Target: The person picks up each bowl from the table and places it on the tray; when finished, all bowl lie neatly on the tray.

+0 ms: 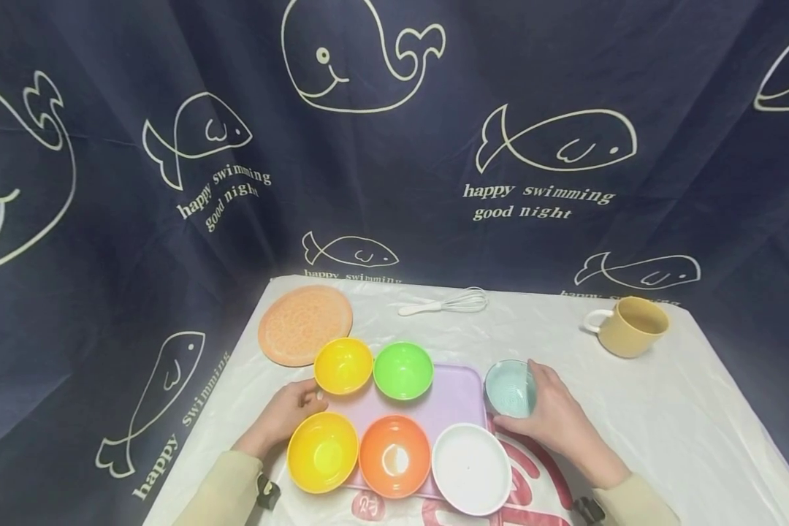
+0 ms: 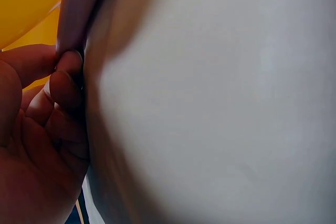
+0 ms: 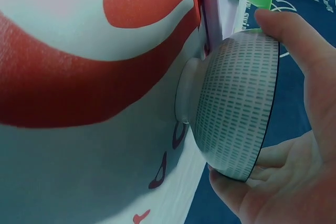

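My left hand is at the left edge of a lilac tray. In the left wrist view its thumb and fingertips pinch the tray's rim. On the right, my right hand holds a pale blue bowl just beside the tray. The right wrist view shows the dashed pattern of this bowl, thumb and fingers at opposite sides of its rim, its foot at the tablecloth. On the tray are yellow bowls, a green bowl, an orange bowl and a white bowl.
An orange round mat lies at the back left. A white whisk lies at the back middle, and a tan mug with a white handle stands at the back right. A dark printed curtain hangs behind the table.
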The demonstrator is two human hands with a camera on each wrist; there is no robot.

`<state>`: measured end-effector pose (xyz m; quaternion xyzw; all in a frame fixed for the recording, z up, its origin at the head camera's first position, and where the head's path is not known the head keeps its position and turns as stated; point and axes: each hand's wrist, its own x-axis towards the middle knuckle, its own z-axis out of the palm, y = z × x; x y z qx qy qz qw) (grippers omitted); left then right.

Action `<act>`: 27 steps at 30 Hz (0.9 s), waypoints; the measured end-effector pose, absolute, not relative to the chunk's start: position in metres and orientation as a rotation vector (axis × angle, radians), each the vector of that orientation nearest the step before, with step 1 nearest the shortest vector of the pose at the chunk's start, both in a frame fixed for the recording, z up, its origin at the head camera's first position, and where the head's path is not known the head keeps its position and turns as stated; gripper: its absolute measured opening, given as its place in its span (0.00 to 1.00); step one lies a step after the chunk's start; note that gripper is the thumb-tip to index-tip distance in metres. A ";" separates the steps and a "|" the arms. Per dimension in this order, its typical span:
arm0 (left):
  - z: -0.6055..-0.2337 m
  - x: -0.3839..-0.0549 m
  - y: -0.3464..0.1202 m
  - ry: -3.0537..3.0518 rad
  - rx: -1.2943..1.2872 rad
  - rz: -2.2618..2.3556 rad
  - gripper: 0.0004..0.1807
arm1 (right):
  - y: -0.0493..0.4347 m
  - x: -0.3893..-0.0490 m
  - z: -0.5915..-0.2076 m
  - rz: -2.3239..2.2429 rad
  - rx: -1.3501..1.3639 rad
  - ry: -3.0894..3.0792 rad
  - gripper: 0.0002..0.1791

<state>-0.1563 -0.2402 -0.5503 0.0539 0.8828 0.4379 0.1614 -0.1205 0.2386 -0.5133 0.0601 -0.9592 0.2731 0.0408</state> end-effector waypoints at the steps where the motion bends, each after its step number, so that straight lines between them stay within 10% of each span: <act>1: -0.550 -0.156 -0.241 2.522 0.156 1.250 0.22 | 0.238 -0.121 -0.513 0.829 0.184 -2.933 0.71; 27: -0.550 -0.156 -0.241 2.527 0.159 1.239 0.24 | 0.186 -0.149 -0.499 0.859 0.372 -2.880 0.65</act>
